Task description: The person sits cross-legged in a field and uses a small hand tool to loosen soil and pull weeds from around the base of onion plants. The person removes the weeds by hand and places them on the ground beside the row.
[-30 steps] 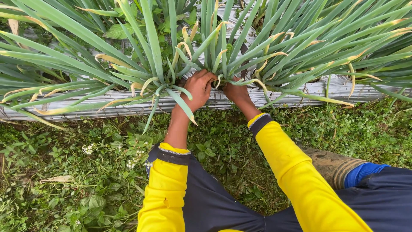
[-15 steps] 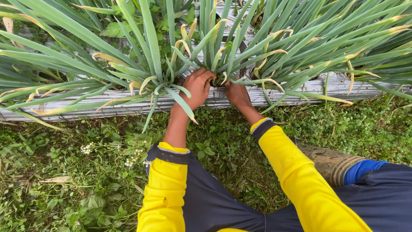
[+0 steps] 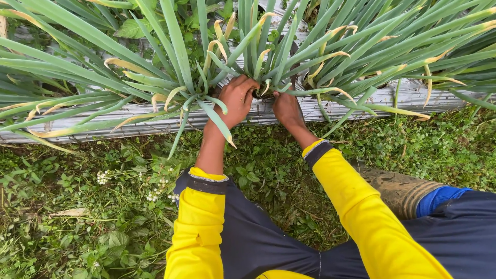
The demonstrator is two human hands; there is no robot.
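— Both my hands have crept a little deeper into the clump since a moment ago; what do you see?

— Your left hand (image 3: 236, 101) is curled around the base of the green onion plant (image 3: 258, 49). And the right?

— My right hand (image 3: 287, 107) sits just beside it, fingers hidden under leaves, so I cannot tell their grip. That plant grows through the silver plastic mulch (image 3: 408, 101), above the weedy ground (image 3: 77, 206).

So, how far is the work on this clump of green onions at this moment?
Nothing pulled or cut lies on the weedy ground, so no step looks finished. In hand: the left hand and the right hand both grip the base of the green onion clump, where it comes through the silver plastic mulch. The clump is rooted and its yellow-tipped leaves are on.
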